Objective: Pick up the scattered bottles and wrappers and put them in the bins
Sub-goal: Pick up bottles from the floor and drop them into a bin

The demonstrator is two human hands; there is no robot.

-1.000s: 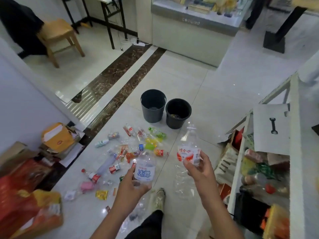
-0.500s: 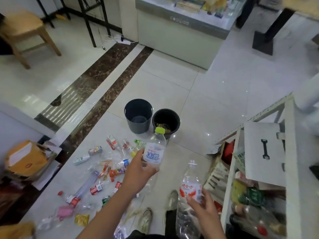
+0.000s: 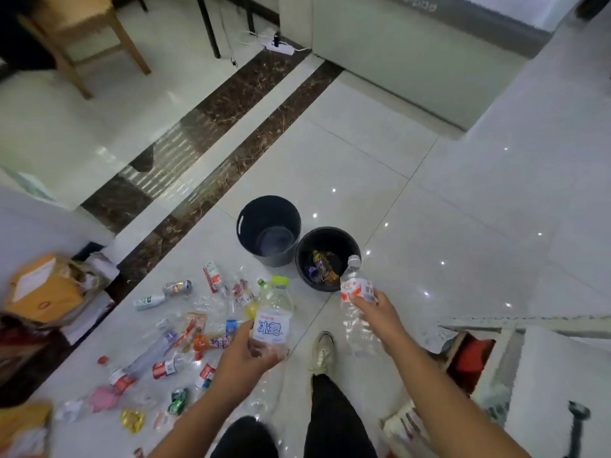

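Two bottles are in hand, one per hand. The left hand (image 3: 244,353) is curled round the lower body of a clear bottle with a blue label and a yellow-green cap (image 3: 272,320), held upright. The right hand (image 3: 377,314) grips a taller clear bottle with a red label and a white cap (image 3: 355,289) at about label height, with the cap leaning toward 11 o'clock. Both bottles look empty, so treat them as light, thin-walled and springy. The wall will likely dent under a firm squeeze, and the smooth plastic may slip. Recommended hold: round the labelled band, or the neck just under the cap, where the body is probably stiffest. From the right hand, the black bin (image 3: 327,230) stands at 11 o'clock, close to the bottle's cap, with wrappers lying in its bottom. The grey bin (image 3: 243,233) stands at 12 o'clock from the left hand. Whether the two bins touch cannot be told. More bottles, cans and wrappers (image 3: 185,328) lie scattered on the floor (image 3: 413,226) from 8 to 11 o'clock of the left hand. Wrappers will be soft and almost weightless; pinch them at an edge. One shoe (image 3: 322,348) shows between the two forearms.
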